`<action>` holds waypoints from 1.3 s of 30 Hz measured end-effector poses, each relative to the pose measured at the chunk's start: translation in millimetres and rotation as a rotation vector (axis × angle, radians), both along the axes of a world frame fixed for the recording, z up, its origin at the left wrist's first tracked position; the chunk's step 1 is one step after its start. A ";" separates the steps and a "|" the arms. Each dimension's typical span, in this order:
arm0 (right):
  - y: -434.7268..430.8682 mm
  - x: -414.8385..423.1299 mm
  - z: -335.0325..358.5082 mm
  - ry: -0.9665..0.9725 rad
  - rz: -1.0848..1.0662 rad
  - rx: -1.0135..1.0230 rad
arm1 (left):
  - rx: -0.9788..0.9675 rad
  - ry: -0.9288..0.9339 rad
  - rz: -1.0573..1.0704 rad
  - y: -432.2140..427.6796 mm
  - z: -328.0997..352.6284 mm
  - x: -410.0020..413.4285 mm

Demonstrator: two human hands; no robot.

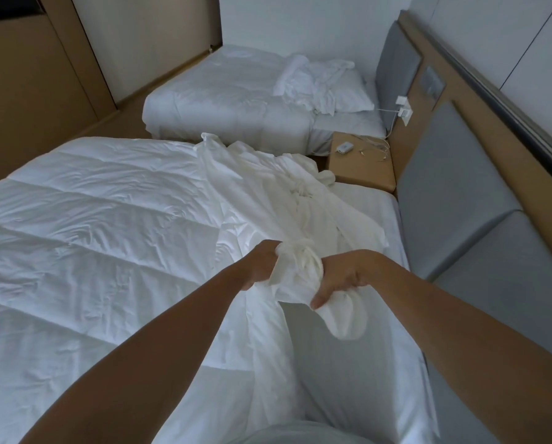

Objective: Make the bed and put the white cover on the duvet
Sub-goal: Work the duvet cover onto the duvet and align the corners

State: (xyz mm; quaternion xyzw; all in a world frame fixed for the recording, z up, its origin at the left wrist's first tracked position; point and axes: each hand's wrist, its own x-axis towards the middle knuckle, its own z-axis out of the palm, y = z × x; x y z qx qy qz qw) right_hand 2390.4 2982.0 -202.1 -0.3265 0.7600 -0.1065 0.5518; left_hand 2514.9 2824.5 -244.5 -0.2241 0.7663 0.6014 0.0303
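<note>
Clamped hard with the left hand [261,267] and the right hand [343,278], fingers curled right round a bunched wad of the white cover [252,177] and held up just above the near side of the bed [348,373], almost knuckle to knuckle. Plenty to go wrong from here: hauling on a twisted rope of cloth, likely to tighten the tangle rather than free it and to bury the opening and the corners. Pulling too briskly, likely to drag the duvet [91,219] askew from its flat spread, or to sweep the far tail off the edge toward the bedside table [361,169] and the cables [370,145] lying there. Worth hunting for a seam or corner before any shaking out. As for looks — creamy, thin, heavily creased, wrung into a long crumpled band running from both hands across to the far edge, draped over the duvet's border and the bare part of the bed. Quilted and brighter white by contrast, the duvet, laid flat over the left side, not yet covered.
</note>
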 end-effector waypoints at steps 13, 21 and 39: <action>12.7 -20.6 1.9 -0.202 -0.397 -0.301 | -0.067 -0.190 -0.443 16.9 7.2 7.8; -2.5 -11.6 13.7 0.049 -0.390 -0.316 | 0.026 -0.033 -0.232 23.1 5.8 7.3; 1.7 -8.6 21.6 -0.154 -0.228 -0.163 | 0.293 0.250 0.087 11.0 19.4 -0.1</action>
